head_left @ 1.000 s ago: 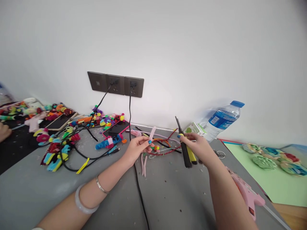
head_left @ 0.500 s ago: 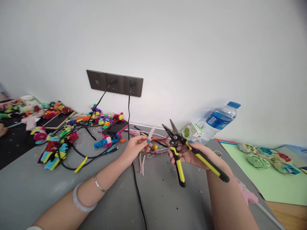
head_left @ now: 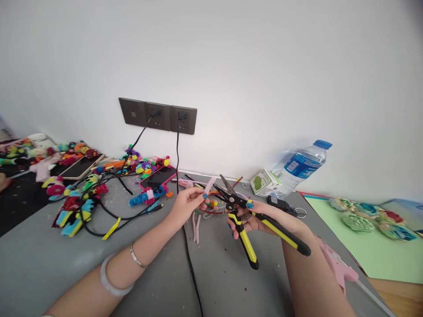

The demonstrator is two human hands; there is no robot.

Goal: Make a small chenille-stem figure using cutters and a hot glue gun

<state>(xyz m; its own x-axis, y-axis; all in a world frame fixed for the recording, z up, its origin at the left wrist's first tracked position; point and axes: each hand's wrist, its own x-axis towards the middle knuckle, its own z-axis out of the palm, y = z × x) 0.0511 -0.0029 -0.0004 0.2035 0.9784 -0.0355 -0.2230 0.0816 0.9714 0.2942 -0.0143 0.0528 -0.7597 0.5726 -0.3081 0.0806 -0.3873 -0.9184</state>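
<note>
My left hand (head_left: 188, 204) is closed in a pinch on a pale pink pipe cleaner (head_left: 209, 185), whose upper end sticks up past the fingertips. My right hand (head_left: 264, 218) grips a pair of black and yellow wire cutters (head_left: 246, 233). Their blades are spread apart and point up and left, close to the pink piece but with no visible cut. Below the left hand, two pink strands (head_left: 196, 229) hang or lie over the grey table; whether they join the held piece I cannot tell. More coloured pipe cleaners (head_left: 213, 213) lie behind the hands.
A water bottle (head_left: 304, 165), small carton (head_left: 263, 181) and key fob (head_left: 279, 203) stand or lie at the back right. A pink glue gun (head_left: 337, 264) lies by my right forearm. Black cables (head_left: 190, 264), phones (head_left: 159, 177) and fuzzy figures (head_left: 74, 211) are leftward. Another person's hand (head_left: 4, 181) shows far left.
My right hand has brought the wire cutters left and slightly down, nearer the pink pipe cleaner. The blades remain apart. The left hand has hardly moved.
</note>
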